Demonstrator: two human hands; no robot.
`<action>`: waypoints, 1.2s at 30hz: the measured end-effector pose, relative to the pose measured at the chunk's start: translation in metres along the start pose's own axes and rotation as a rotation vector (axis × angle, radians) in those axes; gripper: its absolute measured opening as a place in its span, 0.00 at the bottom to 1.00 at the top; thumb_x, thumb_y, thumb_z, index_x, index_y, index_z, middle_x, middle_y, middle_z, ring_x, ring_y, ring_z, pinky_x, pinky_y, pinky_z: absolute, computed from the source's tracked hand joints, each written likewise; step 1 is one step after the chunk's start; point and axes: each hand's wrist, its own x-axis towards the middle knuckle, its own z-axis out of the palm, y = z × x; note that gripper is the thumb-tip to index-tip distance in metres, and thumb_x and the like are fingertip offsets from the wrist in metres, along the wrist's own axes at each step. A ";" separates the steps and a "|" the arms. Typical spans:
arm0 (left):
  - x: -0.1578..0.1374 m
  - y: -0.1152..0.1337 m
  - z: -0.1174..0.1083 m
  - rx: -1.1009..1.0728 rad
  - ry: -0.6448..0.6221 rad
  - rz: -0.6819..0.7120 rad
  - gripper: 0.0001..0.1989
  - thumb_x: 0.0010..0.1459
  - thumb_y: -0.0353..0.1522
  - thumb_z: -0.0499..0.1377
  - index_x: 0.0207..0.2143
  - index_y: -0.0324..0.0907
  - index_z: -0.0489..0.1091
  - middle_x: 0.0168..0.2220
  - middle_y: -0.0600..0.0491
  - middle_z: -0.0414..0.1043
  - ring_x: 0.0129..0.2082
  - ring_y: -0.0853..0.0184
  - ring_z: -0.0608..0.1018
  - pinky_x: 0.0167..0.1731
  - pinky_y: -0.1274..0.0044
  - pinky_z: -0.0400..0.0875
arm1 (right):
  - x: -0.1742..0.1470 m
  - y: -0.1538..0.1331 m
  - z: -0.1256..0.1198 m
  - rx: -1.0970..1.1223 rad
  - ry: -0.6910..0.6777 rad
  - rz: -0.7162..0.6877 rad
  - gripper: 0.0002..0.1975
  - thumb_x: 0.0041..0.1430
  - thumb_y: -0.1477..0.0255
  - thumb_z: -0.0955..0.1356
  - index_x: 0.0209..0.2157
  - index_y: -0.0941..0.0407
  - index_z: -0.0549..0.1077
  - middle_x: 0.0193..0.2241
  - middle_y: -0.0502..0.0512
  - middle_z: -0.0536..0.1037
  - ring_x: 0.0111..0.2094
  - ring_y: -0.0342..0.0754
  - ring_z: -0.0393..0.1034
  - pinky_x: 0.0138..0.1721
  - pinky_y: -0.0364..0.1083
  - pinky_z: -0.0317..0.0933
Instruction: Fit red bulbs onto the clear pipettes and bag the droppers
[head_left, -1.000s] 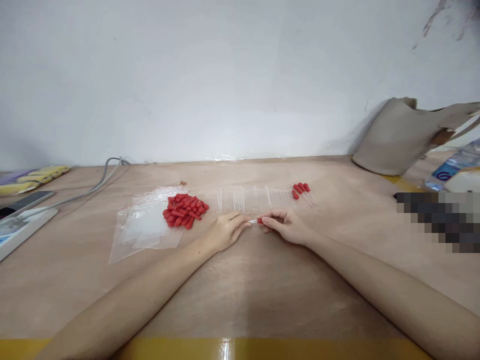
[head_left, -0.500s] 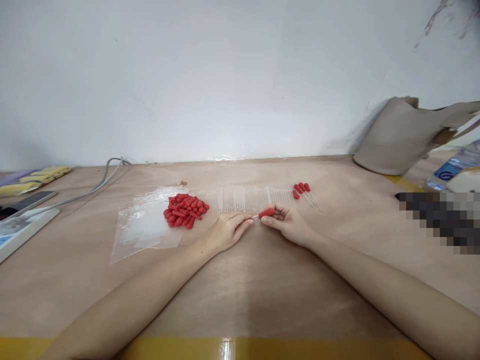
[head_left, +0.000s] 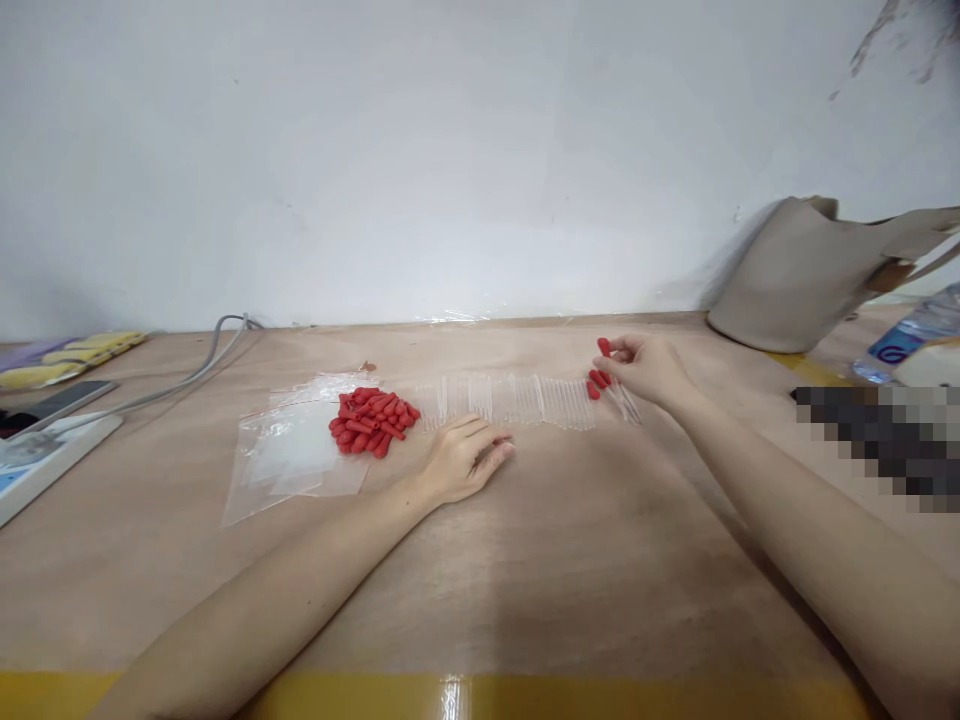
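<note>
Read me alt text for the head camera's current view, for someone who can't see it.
A person's right hand pinches a red bulb beside some red-topped clear tubes on a brown tabletop. The left hand, loosely curled, is in front of a row of clear tubes. Further left, a pile of red bulbs overlaps clear plastic bags.

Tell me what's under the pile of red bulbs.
The left side of the pile of red bulbs overlaps the clear plastic bags; its right side reaches past them over the brown tabletop. Whatever lies directly beneath the middle is covered and cannot be seen.
</note>
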 end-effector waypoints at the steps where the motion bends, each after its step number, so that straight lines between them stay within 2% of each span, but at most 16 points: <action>1: 0.000 0.000 0.000 0.003 -0.007 -0.003 0.10 0.59 0.33 0.52 0.36 0.38 0.71 0.29 0.50 0.73 0.29 0.67 0.72 0.33 0.73 0.67 | 0.007 0.008 -0.005 -0.116 0.029 0.044 0.12 0.44 0.68 0.70 0.32 0.59 0.75 0.23 0.54 0.74 0.27 0.47 0.69 0.30 0.45 0.59; 4: 0.000 0.000 0.001 0.015 -0.041 -0.020 0.10 0.60 0.33 0.51 0.34 0.38 0.71 0.28 0.50 0.73 0.29 0.67 0.72 0.32 0.74 0.66 | 0.016 0.026 -0.008 -0.285 0.009 0.122 0.11 0.44 0.66 0.70 0.27 0.59 0.75 0.25 0.57 0.75 0.30 0.51 0.70 0.30 0.46 0.59; 7: 0.000 0.001 0.001 0.028 -0.067 -0.029 0.11 0.60 0.33 0.51 0.33 0.38 0.71 0.27 0.51 0.72 0.29 0.68 0.72 0.32 0.75 0.66 | 0.016 0.035 0.000 -0.312 -0.032 0.120 0.13 0.45 0.63 0.70 0.29 0.59 0.75 0.27 0.57 0.76 0.31 0.52 0.70 0.29 0.46 0.58; 13: 0.000 0.001 0.000 0.048 -0.100 -0.034 0.12 0.61 0.34 0.50 0.31 0.39 0.71 0.27 0.51 0.72 0.29 0.68 0.72 0.33 0.75 0.65 | 0.014 0.042 0.014 -0.335 -0.041 0.114 0.15 0.45 0.62 0.69 0.31 0.58 0.75 0.29 0.57 0.76 0.31 0.50 0.70 0.27 0.44 0.57; 16: -0.001 0.000 0.001 0.057 -0.111 -0.035 0.13 0.61 0.34 0.50 0.31 0.39 0.71 0.27 0.51 0.72 0.28 0.68 0.71 0.33 0.75 0.65 | 0.014 0.043 0.014 -0.361 -0.017 0.110 0.17 0.46 0.60 0.68 0.34 0.59 0.74 0.31 0.59 0.76 0.31 0.49 0.70 0.27 0.43 0.58; 19: 0.000 0.000 0.001 0.061 -0.113 -0.041 0.13 0.61 0.34 0.50 0.31 0.39 0.71 0.27 0.51 0.72 0.29 0.68 0.71 0.33 0.75 0.65 | 0.013 0.039 0.010 -0.384 0.022 0.092 0.15 0.47 0.60 0.67 0.30 0.58 0.74 0.30 0.58 0.76 0.31 0.49 0.70 0.27 0.43 0.57; 21: 0.000 0.000 0.001 0.060 -0.111 -0.044 0.13 0.61 0.34 0.50 0.31 0.39 0.71 0.27 0.51 0.72 0.29 0.68 0.72 0.33 0.75 0.65 | 0.009 0.032 0.007 -0.366 -0.004 0.093 0.11 0.46 0.62 0.68 0.25 0.57 0.73 0.27 0.56 0.76 0.29 0.48 0.69 0.26 0.43 0.57; 24: 0.000 0.001 0.001 0.062 -0.102 -0.051 0.12 0.60 0.34 0.50 0.32 0.39 0.72 0.27 0.51 0.73 0.30 0.67 0.72 0.33 0.74 0.65 | 0.002 0.023 0.006 -0.272 -0.126 0.120 0.09 0.41 0.66 0.70 0.19 0.56 0.70 0.24 0.54 0.76 0.28 0.47 0.70 0.26 0.42 0.58; 28: -0.001 0.001 0.001 0.077 -0.097 -0.058 0.12 0.60 0.34 0.50 0.31 0.40 0.72 0.26 0.51 0.72 0.29 0.67 0.71 0.33 0.74 0.65 | -0.004 0.019 0.011 -0.196 -0.218 0.146 0.09 0.39 0.70 0.70 0.13 0.57 0.68 0.29 0.56 0.77 0.35 0.48 0.71 0.33 0.42 0.61; 32: -0.001 0.000 0.001 0.081 -0.106 -0.058 0.12 0.60 0.34 0.50 0.31 0.40 0.72 0.26 0.51 0.72 0.29 0.67 0.71 0.33 0.74 0.65 | 0.000 0.024 0.017 -0.168 -0.244 0.176 0.08 0.39 0.71 0.70 0.13 0.57 0.69 0.32 0.57 0.77 0.39 0.49 0.71 0.37 0.42 0.61; 36: -0.001 -0.001 0.002 0.074 -0.105 -0.054 0.12 0.60 0.34 0.51 0.31 0.39 0.72 0.26 0.51 0.72 0.29 0.67 0.72 0.33 0.74 0.65 | 0.002 0.025 0.018 -0.151 -0.205 0.238 0.03 0.40 0.72 0.69 0.19 0.58 0.73 0.31 0.56 0.77 0.36 0.47 0.71 0.35 0.41 0.61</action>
